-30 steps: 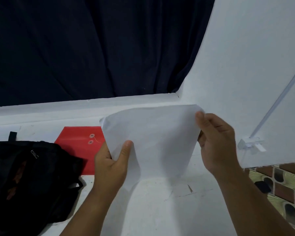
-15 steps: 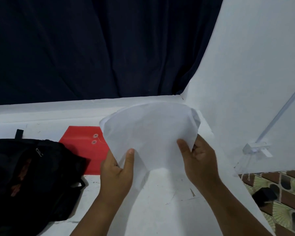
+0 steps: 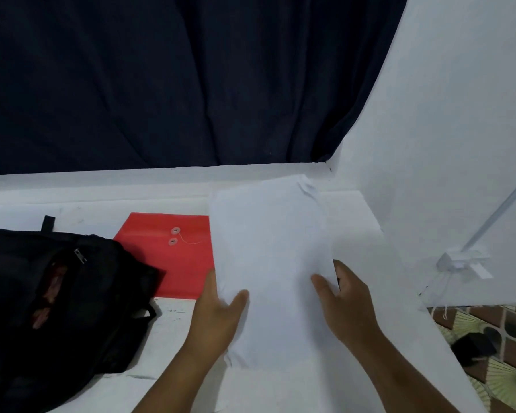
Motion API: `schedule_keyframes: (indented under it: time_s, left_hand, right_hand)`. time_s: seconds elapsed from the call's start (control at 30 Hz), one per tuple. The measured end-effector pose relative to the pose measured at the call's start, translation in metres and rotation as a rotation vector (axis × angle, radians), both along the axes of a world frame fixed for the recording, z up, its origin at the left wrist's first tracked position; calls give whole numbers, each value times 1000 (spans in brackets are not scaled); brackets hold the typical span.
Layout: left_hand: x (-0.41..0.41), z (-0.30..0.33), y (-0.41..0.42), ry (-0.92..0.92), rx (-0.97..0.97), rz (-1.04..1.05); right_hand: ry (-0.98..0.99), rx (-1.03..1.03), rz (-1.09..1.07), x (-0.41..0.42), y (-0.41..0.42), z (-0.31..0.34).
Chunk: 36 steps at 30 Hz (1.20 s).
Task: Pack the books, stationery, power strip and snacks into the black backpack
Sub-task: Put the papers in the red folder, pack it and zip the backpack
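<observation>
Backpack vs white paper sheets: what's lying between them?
In the head view, the red envelope lies between the black backpack and the white sheets, plus the left hand.

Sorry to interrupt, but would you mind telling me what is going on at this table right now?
A person is holding a stack of white paper in both hands, the left hand gripping its left edge and the right hand its right edge, above a white table. A black backpack lies unzipped to the left, with something reddish showing inside. A red string-tie envelope lies flat on the table between the backpack and the paper. The paper is not yet in the backpack.
</observation>
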<state>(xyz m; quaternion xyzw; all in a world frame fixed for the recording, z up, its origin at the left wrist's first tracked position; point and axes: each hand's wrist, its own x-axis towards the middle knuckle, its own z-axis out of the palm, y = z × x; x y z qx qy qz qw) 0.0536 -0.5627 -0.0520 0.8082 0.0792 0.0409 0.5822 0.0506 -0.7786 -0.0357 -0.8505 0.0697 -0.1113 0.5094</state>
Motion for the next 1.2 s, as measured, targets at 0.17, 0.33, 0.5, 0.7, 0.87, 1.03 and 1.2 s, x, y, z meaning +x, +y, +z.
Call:
schedule_keyframes:
  time_s: [0.17,0.33,0.5,0.7,0.87,1.03,1.2]
  left_hand:
    - [-12,-28,3,129,137,-69]
    - [-26,-47,6,86,272,-68]
    - [-37,-56,1,-14,452,-53]
    - [-49,-56,7,-90,601,26]
    - [-75,-50,44,-128,635,181]
    - [-93,-38,96,-182,840,400]
    - [-102,-30,153,109,928,473]
  right_hand:
    - [255,-180,-22,-8,-11,-34]
    - [357,-301,0,-10,-16,-48]
    - [285,-503,1,-9,-11,-59]
    - [74,-640,38,-8,-3,-63]
    - [-60,-464,218,-5,33,-57]
    - [-60,-398,399,-7,85,-56]
    - [-71,-376,494,-6,143,-57]
